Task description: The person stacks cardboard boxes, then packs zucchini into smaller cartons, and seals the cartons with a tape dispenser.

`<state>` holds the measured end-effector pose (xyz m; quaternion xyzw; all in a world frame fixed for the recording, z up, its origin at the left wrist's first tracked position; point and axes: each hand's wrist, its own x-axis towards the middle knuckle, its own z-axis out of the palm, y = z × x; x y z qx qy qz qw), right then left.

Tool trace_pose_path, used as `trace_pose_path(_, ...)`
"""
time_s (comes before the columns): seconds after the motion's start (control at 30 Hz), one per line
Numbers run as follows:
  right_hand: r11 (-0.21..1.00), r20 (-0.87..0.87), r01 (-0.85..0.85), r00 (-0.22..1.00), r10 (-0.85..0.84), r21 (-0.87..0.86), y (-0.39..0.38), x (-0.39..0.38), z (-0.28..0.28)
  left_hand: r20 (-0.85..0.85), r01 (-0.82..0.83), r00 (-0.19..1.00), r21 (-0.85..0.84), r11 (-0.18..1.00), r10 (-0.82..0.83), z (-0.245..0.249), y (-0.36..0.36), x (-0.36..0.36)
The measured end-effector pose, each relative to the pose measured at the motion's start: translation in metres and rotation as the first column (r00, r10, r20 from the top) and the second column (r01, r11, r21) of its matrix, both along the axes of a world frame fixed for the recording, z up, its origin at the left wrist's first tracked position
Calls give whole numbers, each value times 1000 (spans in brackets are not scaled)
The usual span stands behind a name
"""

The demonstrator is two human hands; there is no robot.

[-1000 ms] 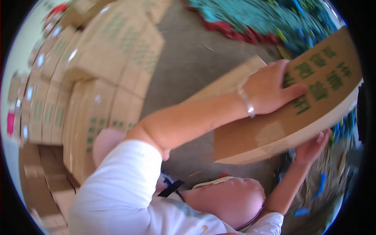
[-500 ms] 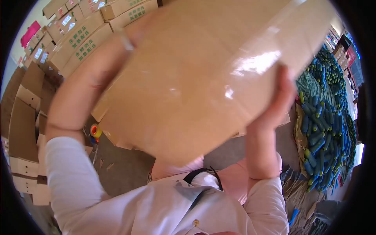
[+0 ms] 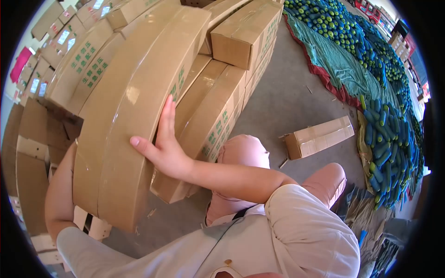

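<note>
A long brown cardboard box [image 3: 125,116] with green print is held on its side against a stack of similar boxes [image 3: 218,106]. My right hand [image 3: 162,143] presses on its near face, with the fingers stretched up along the printed edge and the thumb spread to the left. My left forearm [image 3: 58,194] runs up behind the box's left side. The left hand itself is hidden by the box.
More sealed boxes [image 3: 241,37] are piled behind and to the left. One small taped box [image 3: 320,136] lies on the grey floor to the right. Beyond it are a teal tarp [image 3: 343,69] and heaps of green vegetables [image 3: 384,143]. Flattened cartons [image 3: 28,153] stand at far left.
The box was lifted from low on the right, swung up in front of my face, and now sits lower left against the stack. My view has turned toward the stacked boxes.
</note>
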<state>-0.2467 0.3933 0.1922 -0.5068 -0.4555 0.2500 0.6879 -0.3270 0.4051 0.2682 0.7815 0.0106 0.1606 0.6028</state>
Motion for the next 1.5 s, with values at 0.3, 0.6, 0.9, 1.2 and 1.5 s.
trace_pose_path(0.3, 989, 15, -1, 1000, 4, -147, 46, -2, -29, -290, -69, 957, -211, 975, 5, -24, 171, 7)
trace_pose_path(0.6, 958, 71, 72, 996, -54, -276, 66, -6, -56, -549, -239, 836, -329, 914, 21, -53, 320, 0)
trace_pose_path(0.9, 957, 179, 45, 984, 7, -286, 55, 0, -64, -670, -408, 742, -472, 781, -17, -69, 318, -10)
trace_pose_path(1.2, 905, 114, 57, 993, -9, -421, 59, 10, -61, -675, -439, 738, -499, 747, -18, -56, 315, 5)
trace_pose_path(1.5, 907, 207, 32, 977, 61, -419, 35, 28, -43, -672, -422, 739, -401, 813, 52, -50, 308, 18)
